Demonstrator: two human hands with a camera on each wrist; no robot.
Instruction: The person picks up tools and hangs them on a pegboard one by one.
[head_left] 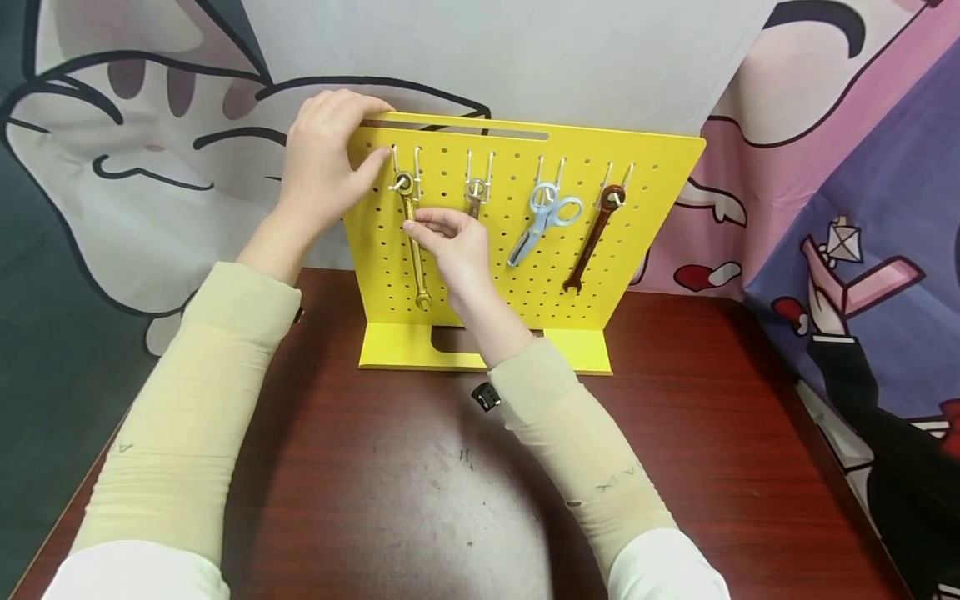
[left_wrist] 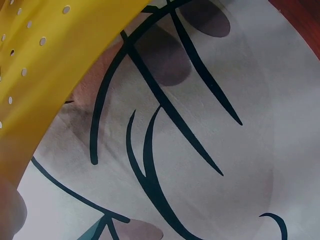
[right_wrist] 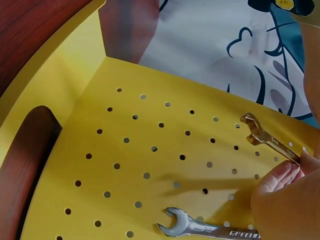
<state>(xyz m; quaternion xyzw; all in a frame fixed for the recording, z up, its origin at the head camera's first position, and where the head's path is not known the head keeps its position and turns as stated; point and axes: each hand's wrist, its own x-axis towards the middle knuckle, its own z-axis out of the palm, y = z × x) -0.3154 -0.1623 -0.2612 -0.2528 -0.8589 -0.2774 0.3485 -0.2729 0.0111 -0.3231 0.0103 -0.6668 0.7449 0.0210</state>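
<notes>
A yellow pegboard stands upright on its base. At its top left corner my left hand grips the edge, thumb on the front face and fingers over the top. My right hand pinches the shaft of a gold wrench between thumb and fingers. The wrench's ring end is on the leftmost hook; its open end points down. In the right wrist view, the gold wrench's open jaw shows beyond the fingers. A silver wrench hangs beside it, partly hidden by my right hand in the head view.
Light blue scissors and a dark reddish wrench hang on hooks farther right. The board's base rests on a dark red-brown wooden table. Cartoon-printed cloths stand behind and to the right.
</notes>
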